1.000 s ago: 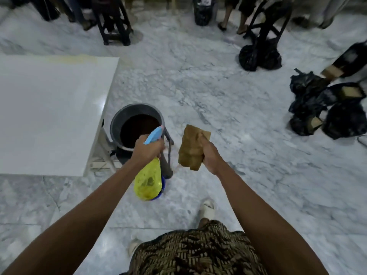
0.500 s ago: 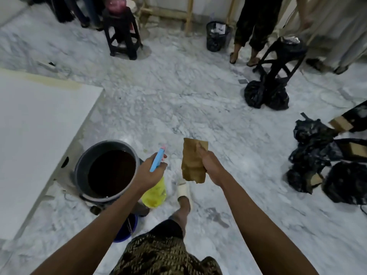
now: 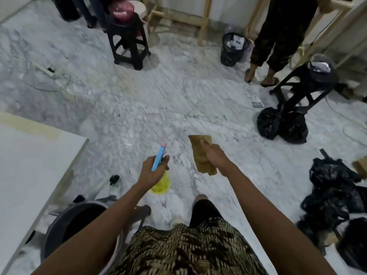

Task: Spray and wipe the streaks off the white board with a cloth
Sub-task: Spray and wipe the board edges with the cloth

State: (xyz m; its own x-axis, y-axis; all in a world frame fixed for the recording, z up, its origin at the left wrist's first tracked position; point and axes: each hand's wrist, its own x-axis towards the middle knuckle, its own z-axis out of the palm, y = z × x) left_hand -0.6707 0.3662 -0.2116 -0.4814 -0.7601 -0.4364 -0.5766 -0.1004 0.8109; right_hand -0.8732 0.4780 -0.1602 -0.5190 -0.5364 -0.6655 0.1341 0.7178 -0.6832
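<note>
Nearest you on the left, a dark bucket [image 3: 75, 225] sits against the white board [image 3: 29, 175], whose right edge runs away to a far corner. Your left hand [image 3: 153, 171] grips the spray bottle [image 3: 159, 182]; your right hand [image 3: 215, 158] clutches the cloth [image 3: 201, 155]. Ahead lies open marble floor [image 3: 158, 100]. Black bags [image 3: 335, 195] crowd the right. No writing is legible.
</note>
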